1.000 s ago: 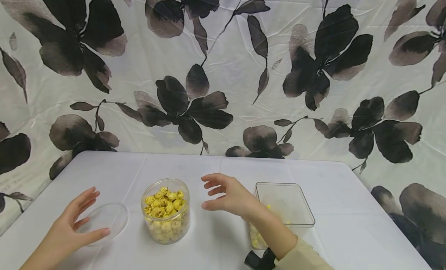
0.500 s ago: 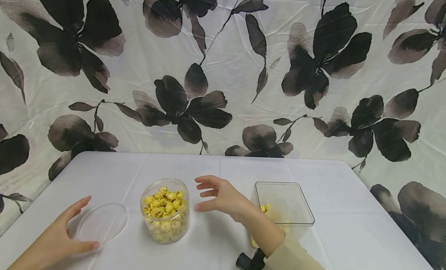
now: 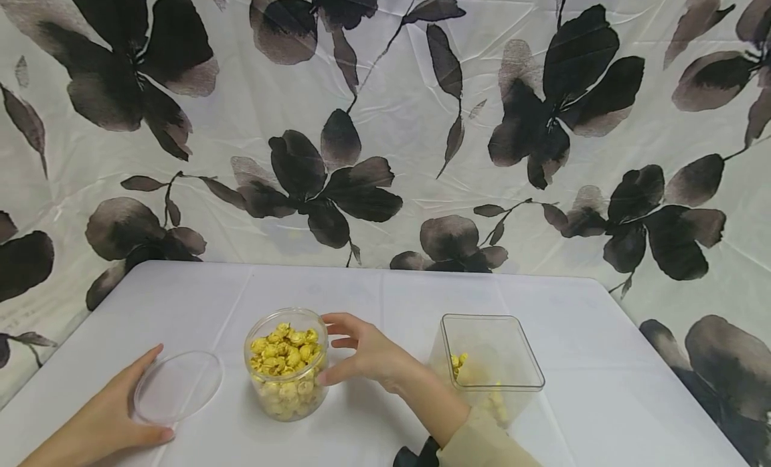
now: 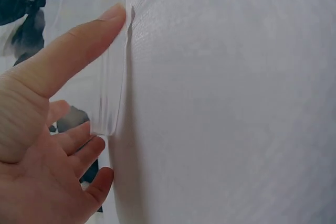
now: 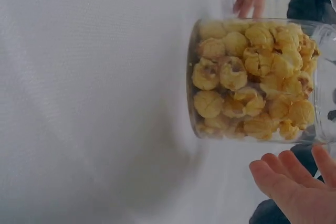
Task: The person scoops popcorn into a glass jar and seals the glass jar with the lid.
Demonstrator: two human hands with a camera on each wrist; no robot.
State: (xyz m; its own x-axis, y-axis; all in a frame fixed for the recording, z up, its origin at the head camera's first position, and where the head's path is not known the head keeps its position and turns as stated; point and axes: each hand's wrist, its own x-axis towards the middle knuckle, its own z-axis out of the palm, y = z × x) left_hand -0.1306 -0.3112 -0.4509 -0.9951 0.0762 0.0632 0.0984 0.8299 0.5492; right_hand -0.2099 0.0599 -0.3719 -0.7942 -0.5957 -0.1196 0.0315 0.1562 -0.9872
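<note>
A clear round jar (image 3: 286,393) full of yellow popcorn (image 3: 283,352) stands uncovered on the white table. Around its right side, my right hand (image 3: 367,353) has its fingers and thumb spread; the right wrist view shows the fingers (image 5: 294,174) relaxed beside the jar wall, a small gap between. On the left, a clear round lid (image 3: 179,387) lies flat on the table. My left hand (image 3: 111,413) spans it, with thumb and fingers at opposite edges of its rim. The left wrist view shows the thumb (image 4: 84,45) on the lid's edge.
To the right stands a clear square container (image 3: 494,353) with a little popcorn at its left and bottom, partly behind my right forearm. The white-covered table (image 3: 602,413) ends at a floral cloth backdrop (image 3: 385,119).
My right hand has moved left to the side of the popcorn jar. My left hand has come down around the lid. Jar and lid have stayed in place.
</note>
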